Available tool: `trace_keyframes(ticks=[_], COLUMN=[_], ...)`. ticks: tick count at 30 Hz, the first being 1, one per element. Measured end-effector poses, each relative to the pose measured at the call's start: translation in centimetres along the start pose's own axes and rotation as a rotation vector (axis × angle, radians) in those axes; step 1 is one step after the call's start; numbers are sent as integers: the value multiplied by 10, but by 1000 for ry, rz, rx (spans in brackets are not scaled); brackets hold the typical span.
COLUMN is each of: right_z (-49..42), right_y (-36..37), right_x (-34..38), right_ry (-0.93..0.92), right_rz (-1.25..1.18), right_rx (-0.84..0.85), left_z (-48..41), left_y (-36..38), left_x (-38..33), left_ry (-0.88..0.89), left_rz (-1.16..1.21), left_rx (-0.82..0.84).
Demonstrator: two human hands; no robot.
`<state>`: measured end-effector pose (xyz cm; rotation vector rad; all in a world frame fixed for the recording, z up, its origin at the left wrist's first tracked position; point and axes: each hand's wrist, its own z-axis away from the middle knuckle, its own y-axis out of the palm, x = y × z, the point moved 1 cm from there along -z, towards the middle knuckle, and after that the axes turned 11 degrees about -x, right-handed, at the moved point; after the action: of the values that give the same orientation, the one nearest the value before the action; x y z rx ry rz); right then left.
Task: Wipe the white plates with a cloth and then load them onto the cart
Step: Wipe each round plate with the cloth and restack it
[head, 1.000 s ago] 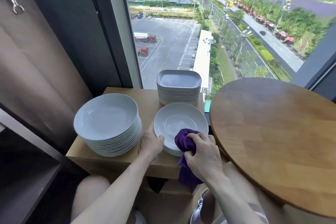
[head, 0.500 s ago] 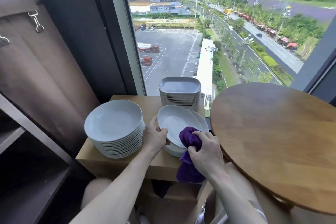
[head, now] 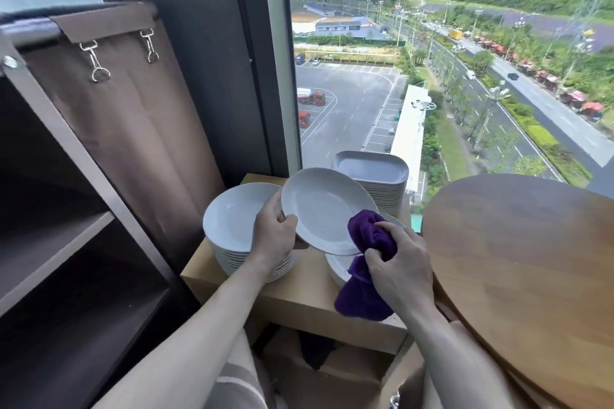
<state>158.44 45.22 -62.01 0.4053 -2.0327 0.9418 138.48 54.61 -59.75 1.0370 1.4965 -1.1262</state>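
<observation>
My left hand [head: 274, 236] grips the left rim of a round white plate [head: 324, 209], held tilted in the air above the low wooden stand [head: 299, 295]. My right hand [head: 397, 271] holds a bunched purple cloth [head: 368, 239] against the plate's lower right edge, and the cloth's tail hangs down. Under the lifted plate, a short pile of round plates [head: 337, 267] is mostly hidden. A taller stack of round white plates [head: 232, 219] stands to the left. The cart [head: 59, 242] with dark shelves fills the left side.
A stack of square grey-white plates [head: 375, 173] stands at the back of the stand, by the window. A round wooden table [head: 518, 262] crowds the right side. A brown fabric bag [head: 133, 129] hangs on the cart's end. My knees are below the stand.
My left hand has lifted the top plate off the short pile and tilted it up and to the left. My right hand with the cloth stays at its lower edge. My view turned left toward the cart.
</observation>
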Motion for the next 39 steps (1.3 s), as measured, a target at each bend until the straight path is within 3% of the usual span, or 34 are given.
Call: trace_keyframes(ticks=[4,8,18,29,34,39], right_z=[-2,2,7,14,15,20], right_y=[14,33,67,62,56,54], right_x=[27,49,58,31,16,2], right_ry=[-48,-104,-96,-62,-55,-19], right_rz=[-57,-95,-80,-34,-24,-23], right_rx=[-7,30,94,67,59,62], left_z=[-18,-29,-32,-42,-48,-47], left_y=[-39,-78,-122,-117,-131,-132], left_x=[-4,-1,32,41,48,58], left_ry=[19,-87,-206,-81,-84,-83], left_rz=[6,154,206,-99,-348,-408], left_rx=[-125,-207,-387,-374,-296,-227])
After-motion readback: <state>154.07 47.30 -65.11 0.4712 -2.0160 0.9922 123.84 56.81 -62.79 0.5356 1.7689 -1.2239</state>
